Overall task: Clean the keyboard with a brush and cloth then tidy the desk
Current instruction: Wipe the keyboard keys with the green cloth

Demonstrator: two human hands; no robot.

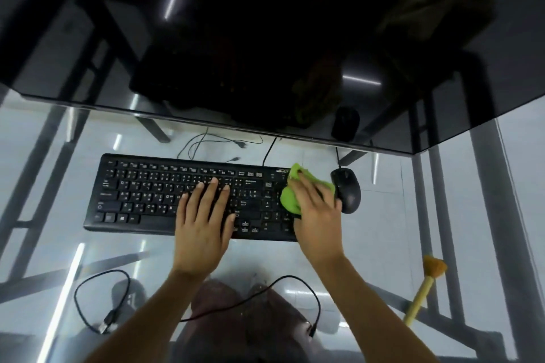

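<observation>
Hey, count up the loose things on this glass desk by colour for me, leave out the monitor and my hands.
Black: 3, the keyboard, the mouse and the loose cable.
Green: 1, the cloth.
Yellow: 1, the brush.
Total: 5.

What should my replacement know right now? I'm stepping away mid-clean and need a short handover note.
Left hand: flat on the black keyboard, steadying it, holding nothing.
Right hand: pressing the green cloth onto the keyboard's right end, beside the black mouse.
Brush: lying on the glass desk, near right.
Loose black cable: near edge of the desk.
Done: cannot tell if brushing is finished.
Left: finish wiping, then tidy brush, cloth and cable.
</observation>
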